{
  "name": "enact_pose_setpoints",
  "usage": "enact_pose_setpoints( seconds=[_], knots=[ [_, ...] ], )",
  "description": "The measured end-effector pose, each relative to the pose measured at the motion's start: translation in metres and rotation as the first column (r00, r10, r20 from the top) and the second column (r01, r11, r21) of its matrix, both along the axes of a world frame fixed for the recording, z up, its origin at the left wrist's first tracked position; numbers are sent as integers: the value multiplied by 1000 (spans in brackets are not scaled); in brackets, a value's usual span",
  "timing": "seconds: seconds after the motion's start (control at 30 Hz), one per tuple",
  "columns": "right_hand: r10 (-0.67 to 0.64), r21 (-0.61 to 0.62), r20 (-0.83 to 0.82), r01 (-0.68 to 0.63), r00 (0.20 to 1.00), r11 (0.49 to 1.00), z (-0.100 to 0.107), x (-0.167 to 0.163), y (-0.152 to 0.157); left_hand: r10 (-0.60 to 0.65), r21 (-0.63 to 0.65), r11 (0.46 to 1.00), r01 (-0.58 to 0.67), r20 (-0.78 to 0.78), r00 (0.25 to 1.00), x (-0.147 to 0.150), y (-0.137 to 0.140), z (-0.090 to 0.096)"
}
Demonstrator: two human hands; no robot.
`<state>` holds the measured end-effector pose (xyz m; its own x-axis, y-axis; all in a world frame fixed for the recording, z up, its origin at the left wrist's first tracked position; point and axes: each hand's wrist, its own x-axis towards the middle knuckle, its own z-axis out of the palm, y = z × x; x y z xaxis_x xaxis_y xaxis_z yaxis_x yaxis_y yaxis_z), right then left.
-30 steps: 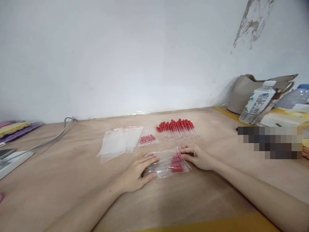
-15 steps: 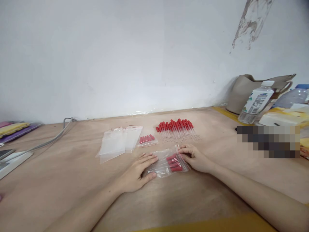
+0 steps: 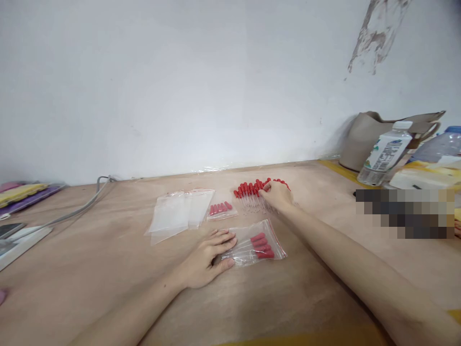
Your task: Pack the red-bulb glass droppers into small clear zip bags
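My left hand (image 3: 209,259) lies with outstretched fingers on the closed end of a clear zip bag (image 3: 247,259), pressing it to the table. Inside that bag several droppers with red rubber bulbs (image 3: 264,247) lie side by side, bulbs toward the zip edge at the right. Over a pile of loose droppers (image 3: 248,192), my right hand (image 3: 279,194) is closed in a pinch at a red-bulbed dropper; its fingers partly hide the pile. A second filled bag (image 3: 221,211) lies between the pile and flat clear zip bags (image 3: 169,216) on the left.
Along the left are a grey cable (image 3: 84,204), a phone (image 3: 10,230) and yellow and purple items (image 3: 29,194). On the right stand a labelled water bottle (image 3: 387,154), a beige bag (image 3: 356,139) and a blue-capped bottle (image 3: 439,144). A white wall (image 3: 180,96) backs the table.
My right hand has let go of the zip edge of the bag and moved away from me to the dropper pile. My left hand stays on the bag.
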<state>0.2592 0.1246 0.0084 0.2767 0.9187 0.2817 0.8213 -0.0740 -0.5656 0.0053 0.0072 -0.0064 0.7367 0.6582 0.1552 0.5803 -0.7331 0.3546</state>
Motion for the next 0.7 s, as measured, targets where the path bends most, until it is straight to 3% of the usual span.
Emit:
enact_pose_setpoints(
  seconds=[0.13,0.37,0.57,0.7],
  knots=[
    [-74,-102,-40,70,996,992,1,-10,18,11,-10,1000,-11,-10,1000,-1,0,-1],
    [-112,-111,-111,100,987,989,1,-9,29,9,6,1000,-9,-16,1000,-1,0,-3],
    [59,14,-211,-58,976,998,12,8,14,5,-6,1000,-6,-21,1000,0,-1,0],
    [234,196,-367,-171,900,966,2,24,-15,5,-6,1000,-5,-9,1000,0,-1,1]
  ],
)
